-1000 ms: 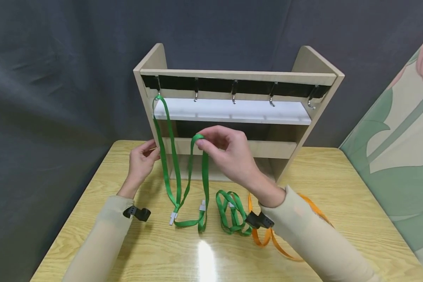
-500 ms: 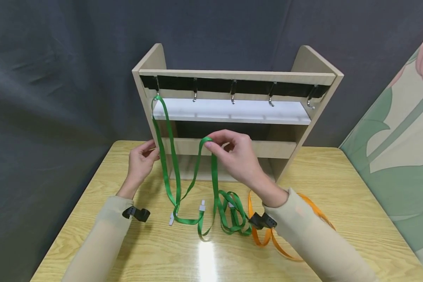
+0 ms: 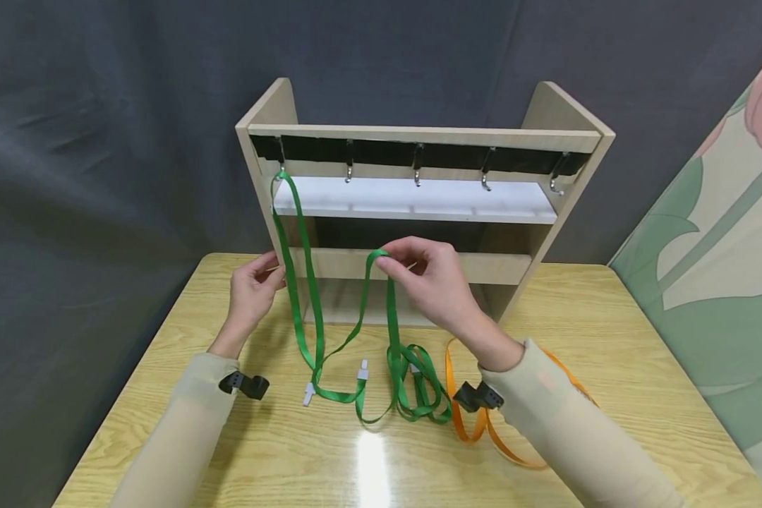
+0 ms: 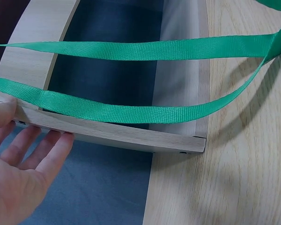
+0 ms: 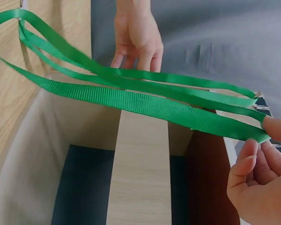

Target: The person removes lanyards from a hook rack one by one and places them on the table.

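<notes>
My right hand (image 3: 434,282) pinches the top of a green lanyard (image 3: 391,303) between thumb and fingers, in front of the wooden rack's lower rail. Its strap hangs in a loop to the table, with a pale plastic clip (image 3: 363,370) near the bottom. Another green lanyard (image 3: 314,289) hangs from the leftmost hook (image 3: 282,169), its pale clip (image 3: 308,394) low at the table. My left hand (image 3: 250,296) holds the edge of the rack's left side panel (image 4: 117,133), thumb at the front and fingertips on the outer face.
The wooden rack (image 3: 419,132) carries a row of several metal hooks over a white shelf (image 3: 413,201). On the table (image 3: 292,458) lie a coiled green lanyard (image 3: 428,374) and an orange lanyard (image 3: 458,416), partly under my right forearm. A dark curtain (image 3: 101,141) hangs behind.
My right hand has moved to the right and slightly down with the green lanyard, drawing its loop away from the hanging one. My left hand stays at the rack's side panel.
</notes>
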`<state>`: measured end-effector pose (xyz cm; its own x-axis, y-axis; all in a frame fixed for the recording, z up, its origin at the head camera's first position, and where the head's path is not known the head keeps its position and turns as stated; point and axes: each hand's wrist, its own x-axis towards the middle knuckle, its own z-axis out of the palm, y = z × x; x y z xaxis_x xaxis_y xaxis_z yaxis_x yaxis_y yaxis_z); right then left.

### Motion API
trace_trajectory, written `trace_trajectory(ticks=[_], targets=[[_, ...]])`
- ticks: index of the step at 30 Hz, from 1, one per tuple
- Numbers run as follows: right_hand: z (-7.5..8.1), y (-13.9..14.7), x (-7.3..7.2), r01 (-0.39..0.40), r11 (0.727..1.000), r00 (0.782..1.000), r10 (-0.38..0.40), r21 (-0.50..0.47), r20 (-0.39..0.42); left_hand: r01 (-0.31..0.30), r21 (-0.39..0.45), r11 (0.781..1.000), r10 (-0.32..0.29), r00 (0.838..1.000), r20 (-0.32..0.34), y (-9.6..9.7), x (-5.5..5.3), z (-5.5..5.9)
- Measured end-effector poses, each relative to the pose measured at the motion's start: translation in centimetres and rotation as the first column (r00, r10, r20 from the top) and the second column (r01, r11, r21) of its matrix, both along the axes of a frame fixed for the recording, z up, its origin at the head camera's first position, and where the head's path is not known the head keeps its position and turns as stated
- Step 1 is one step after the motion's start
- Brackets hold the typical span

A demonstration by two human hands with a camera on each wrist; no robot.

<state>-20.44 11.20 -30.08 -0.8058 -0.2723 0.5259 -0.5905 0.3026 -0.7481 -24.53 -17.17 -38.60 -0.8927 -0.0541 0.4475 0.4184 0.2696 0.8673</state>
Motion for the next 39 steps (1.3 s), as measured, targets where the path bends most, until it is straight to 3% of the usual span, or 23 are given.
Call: trace_trajectory(ticks=[8,23,39], targets=[[-0.4,-0.1,-1.0,0.024,0.999,0.998,-0.022,-0.039,0.052,0.004,0.006,1.0,-0.004,1.0,-0.001,-0.1,-0.1,-0.1],[-2.2,-0.9,-2.1,-0.063,0.98,0.981,0.095,-0.187,0.171,0.017,0.017,1.0,-0.017,1.0,-0.011,-0.1,-0.1,0.0],[-5.6,-0.7,-3.0,-0.054,0.992,0.933,0.092,-0.117,0.348,0.02,0.013,1.0,-0.019,1.0,-0.015,-0.2,-0.3,-0.2]])
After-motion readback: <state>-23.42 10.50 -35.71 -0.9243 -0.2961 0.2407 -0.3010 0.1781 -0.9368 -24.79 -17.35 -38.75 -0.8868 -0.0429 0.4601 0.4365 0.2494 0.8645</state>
